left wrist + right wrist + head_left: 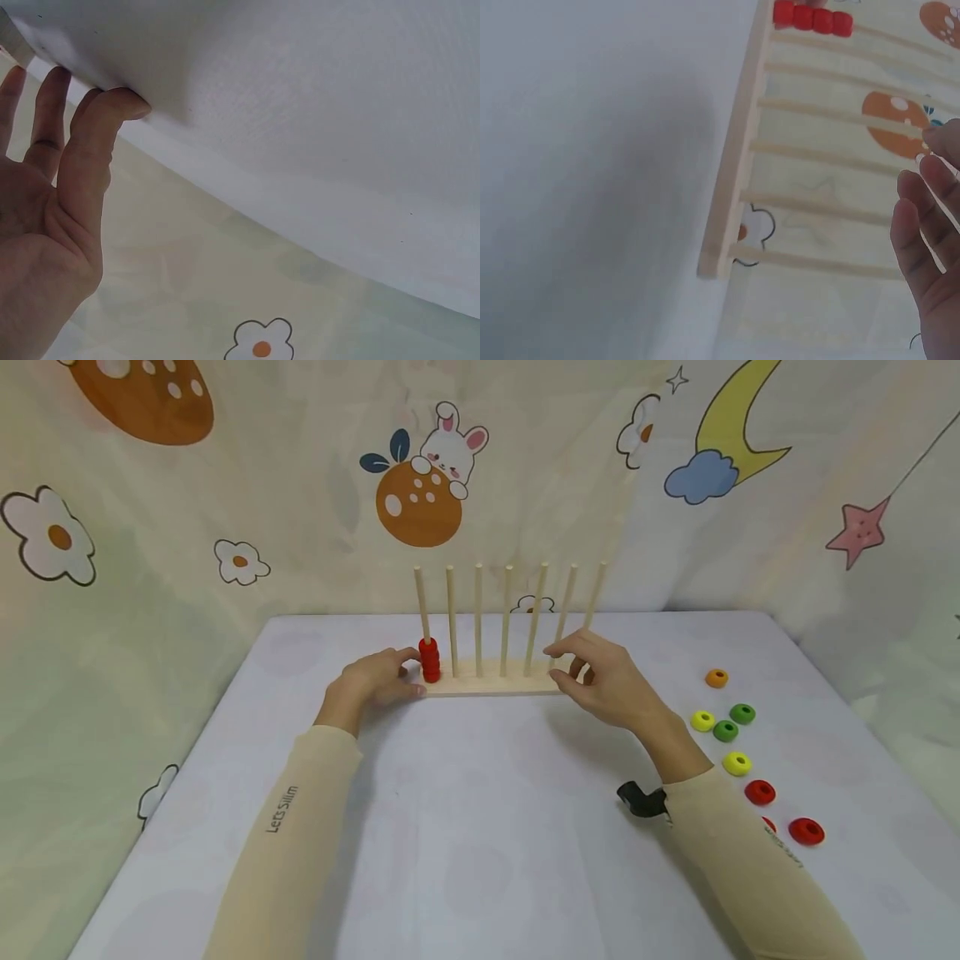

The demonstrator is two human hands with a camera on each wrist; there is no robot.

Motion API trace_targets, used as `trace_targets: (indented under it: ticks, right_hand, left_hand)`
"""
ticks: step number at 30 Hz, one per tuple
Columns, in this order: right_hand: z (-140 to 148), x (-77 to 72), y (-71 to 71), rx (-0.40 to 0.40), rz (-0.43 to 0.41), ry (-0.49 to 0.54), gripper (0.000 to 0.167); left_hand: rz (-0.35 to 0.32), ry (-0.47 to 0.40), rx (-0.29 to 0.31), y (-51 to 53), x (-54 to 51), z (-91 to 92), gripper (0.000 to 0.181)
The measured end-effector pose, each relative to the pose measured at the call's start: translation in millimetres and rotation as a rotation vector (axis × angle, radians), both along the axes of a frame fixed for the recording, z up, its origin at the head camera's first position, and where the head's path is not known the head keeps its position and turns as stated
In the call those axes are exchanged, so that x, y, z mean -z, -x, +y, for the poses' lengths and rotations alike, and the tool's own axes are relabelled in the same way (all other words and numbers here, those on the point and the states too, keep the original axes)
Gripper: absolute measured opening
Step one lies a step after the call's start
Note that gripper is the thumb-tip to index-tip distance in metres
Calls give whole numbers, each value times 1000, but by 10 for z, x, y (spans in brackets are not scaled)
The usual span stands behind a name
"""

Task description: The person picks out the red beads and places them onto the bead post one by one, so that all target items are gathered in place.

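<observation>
A pale wooden peg rack [495,681] stands on the table with several upright pegs. Its leftmost peg carries a stack of several red beads [430,661], also visible at the top of the right wrist view. My left hand [378,678] holds the rack's left end, thumb at the front corner and index finger beside the beads; the left wrist view barely catches the rack. At the rack's right end my right hand [603,677] hovers in front of the pegs. Its fingers are loosely bent, thumb and index apart, and no bead shows between them.
Loose beads lie on the right of the table: an orange bead [717,678], two yellow, two green [742,714] and several red beads [806,832], one partly behind the right sleeve. A black strap piece [642,799] sticks out at the right wrist. Patterned cloth hangs behind.
</observation>
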State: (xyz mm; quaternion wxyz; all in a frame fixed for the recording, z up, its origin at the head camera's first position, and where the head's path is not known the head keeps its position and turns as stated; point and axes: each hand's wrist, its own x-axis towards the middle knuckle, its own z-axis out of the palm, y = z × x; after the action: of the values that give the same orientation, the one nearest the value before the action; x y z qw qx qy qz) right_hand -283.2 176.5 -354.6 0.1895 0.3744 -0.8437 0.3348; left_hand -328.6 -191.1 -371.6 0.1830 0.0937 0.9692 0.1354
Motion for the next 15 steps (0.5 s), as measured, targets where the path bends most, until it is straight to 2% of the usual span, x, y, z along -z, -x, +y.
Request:
trace_targets:
  ticks: [7, 15]
  right_hand:
    - [179, 94, 5, 38, -14, -34, 32]
    - [390, 234, 30, 81, -26, -6, 30]
  left_hand:
    - [19, 11, 21, -7, 5, -7, 69]
    - [22, 11, 20, -13, 11, 1, 68]
